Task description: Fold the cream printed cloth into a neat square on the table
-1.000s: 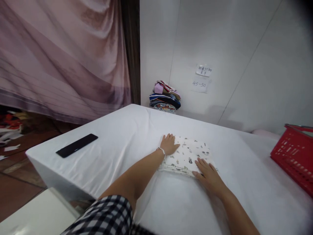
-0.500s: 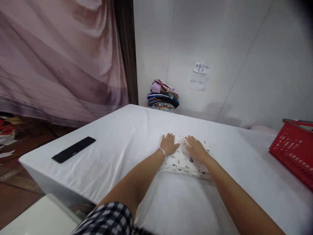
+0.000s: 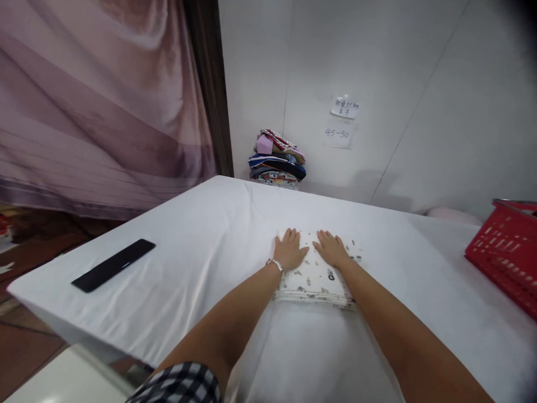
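Observation:
A white cloth (image 3: 312, 277) with small printed figures lies folded in several layers on the white-covered table (image 3: 201, 246). My left hand (image 3: 289, 250) rests flat on the cloth's left part, fingers spread and pointing away from me; a bracelet circles that wrist. On the upper middle of the same cloth lies my right hand (image 3: 331, 248), palm down with its fingers apart. Both hands touch the top layer and grip nothing. My forearms cover part of the cloth's near corners.
A flat black object (image 3: 114, 265) lies on the table's left side. At the right edge stands a red plastic basket (image 3: 503, 252). Behind the table is a stack of folded fabrics (image 3: 277, 159) against the wall. A pink curtain (image 3: 104, 106) hangs at left.
My right hand has shifted slightly left on the cloth. My left hand stays nearly in place. The view has tilted and shifted a little.

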A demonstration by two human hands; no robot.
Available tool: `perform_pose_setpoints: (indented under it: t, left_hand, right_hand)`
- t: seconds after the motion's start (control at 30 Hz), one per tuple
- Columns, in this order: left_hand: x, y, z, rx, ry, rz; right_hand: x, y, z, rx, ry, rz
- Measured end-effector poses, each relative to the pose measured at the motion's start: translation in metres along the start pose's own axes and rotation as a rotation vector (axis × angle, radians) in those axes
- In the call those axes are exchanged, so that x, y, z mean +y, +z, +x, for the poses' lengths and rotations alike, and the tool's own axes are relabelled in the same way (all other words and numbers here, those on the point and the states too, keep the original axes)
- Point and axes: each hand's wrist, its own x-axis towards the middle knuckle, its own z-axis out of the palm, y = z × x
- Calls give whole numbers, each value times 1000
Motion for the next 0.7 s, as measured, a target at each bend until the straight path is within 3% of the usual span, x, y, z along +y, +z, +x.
perform_pose_setpoints:
  t: [0.13, 0.37, 0.7]
  left_hand:
    - [1, -3, 0, -22, -13, 3]
    - [2, -8, 0, -35, -3, 5]
    - [1, -10, 1, -37, -4, 20]
  right_hand:
    - [18, -14, 1, -30, -26, 20]
    - [73, -35, -6, -51, 94, 55]
    - [90, -47, 14, -84, 207, 84]
